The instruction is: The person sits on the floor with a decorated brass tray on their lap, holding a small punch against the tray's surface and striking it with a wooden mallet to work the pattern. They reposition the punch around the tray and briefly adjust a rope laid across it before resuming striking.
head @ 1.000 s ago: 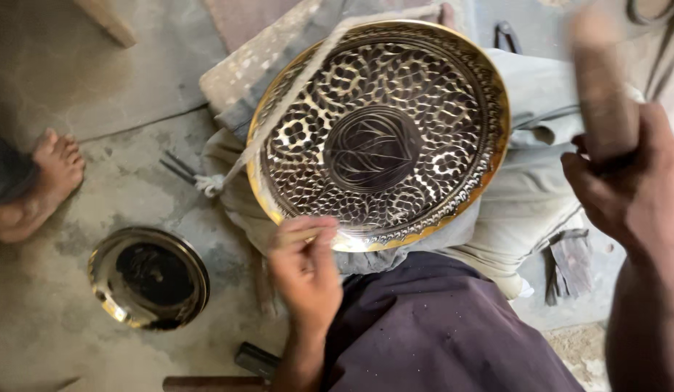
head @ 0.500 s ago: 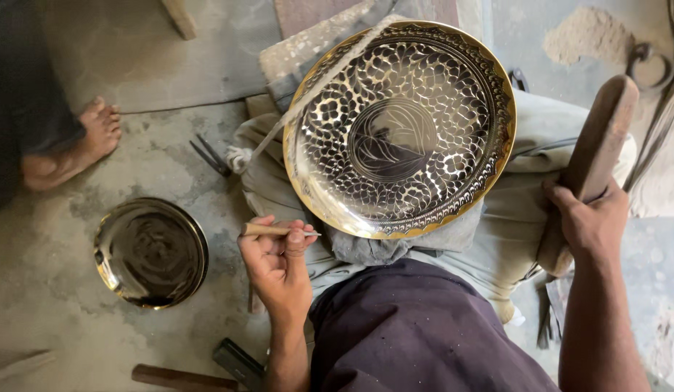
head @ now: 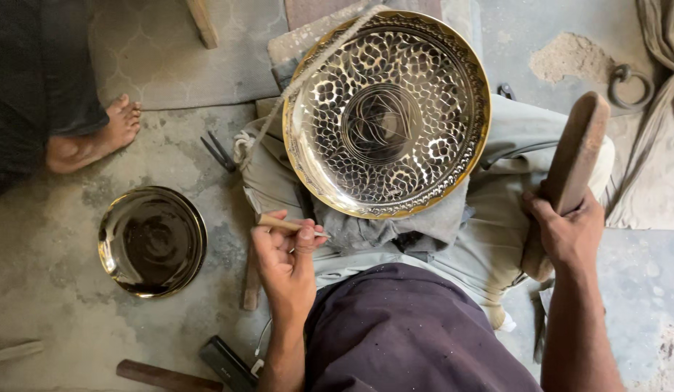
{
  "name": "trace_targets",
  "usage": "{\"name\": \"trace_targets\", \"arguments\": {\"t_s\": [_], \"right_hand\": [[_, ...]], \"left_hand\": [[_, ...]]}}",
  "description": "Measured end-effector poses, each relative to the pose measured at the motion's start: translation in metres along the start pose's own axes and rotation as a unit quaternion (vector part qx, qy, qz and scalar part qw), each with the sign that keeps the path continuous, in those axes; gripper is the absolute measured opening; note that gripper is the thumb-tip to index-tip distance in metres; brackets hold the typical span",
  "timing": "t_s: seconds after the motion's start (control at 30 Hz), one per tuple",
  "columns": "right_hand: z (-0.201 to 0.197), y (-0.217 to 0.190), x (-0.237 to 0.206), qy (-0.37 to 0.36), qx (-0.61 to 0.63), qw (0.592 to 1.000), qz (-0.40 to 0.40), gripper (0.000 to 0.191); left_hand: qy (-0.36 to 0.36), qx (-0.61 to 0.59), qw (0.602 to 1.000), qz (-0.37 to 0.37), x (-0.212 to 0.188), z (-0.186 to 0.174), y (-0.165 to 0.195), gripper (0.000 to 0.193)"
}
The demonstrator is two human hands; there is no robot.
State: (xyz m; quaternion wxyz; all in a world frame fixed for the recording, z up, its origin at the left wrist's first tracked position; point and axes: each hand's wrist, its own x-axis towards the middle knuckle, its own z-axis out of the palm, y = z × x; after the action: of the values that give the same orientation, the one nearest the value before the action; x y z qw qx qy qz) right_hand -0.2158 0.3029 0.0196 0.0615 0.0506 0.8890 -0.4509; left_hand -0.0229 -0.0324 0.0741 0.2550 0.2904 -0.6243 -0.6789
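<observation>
Round brass plate [head: 386, 115], shiny, engraved with a scale-like pattern around a central medallion, rests tilted on grey cloth over your lap, a twisted cord [head: 308, 72] crossing its upper left rim. Your left hand [head: 282, 265] has fingers pinched narrow on a thin wooden-handled chisel [head: 288, 225], tip just below the plate's lower left rim; your right hand [head: 568, 234] is wrapped around a flat wooden mallet [head: 573, 156], off the plate's right side. Rough, stained concrete floor [head: 76, 327]: a smaller dark polished plate [head: 152, 241] lies left, with another person's bare foot [head: 97, 138] above it.

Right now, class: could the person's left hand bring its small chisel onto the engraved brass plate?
Probably yes. The left hand holds the chisel just off the engraved brass plate, at its near rim, with only cloth between them.
</observation>
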Motion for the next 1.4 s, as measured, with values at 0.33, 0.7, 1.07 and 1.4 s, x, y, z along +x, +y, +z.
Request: {"name": "trace_targets", "arguments": {"t_s": [0.33,0.7,1.07,1.4], "right_hand": [[-0.005,-0.007,0.011,-0.011,-0.004,1.0,0.023,0.026],[-0.005,0.014,0.033,-0.02,0.06,0.996,0.055,0.027],[0.008,0.028,0.045,-0.043,0.076,0.993,0.082,0.036],[0.022,0.054,0.052,-0.087,0.074,0.975,0.189,0.047]], "left_hand": [[-0.101,-0.099,0.99,-0.029,0.022,0.061,-0.01,0.033],[-0.157,0.015,0.988,-0.006,0.06,0.127,-0.02,0.025],[-0.154,0.031,0.987,-0.034,0.07,0.118,-0.027,0.037],[-0.174,0.047,0.982,-0.055,0.077,0.122,-0.021,0.026]]}}
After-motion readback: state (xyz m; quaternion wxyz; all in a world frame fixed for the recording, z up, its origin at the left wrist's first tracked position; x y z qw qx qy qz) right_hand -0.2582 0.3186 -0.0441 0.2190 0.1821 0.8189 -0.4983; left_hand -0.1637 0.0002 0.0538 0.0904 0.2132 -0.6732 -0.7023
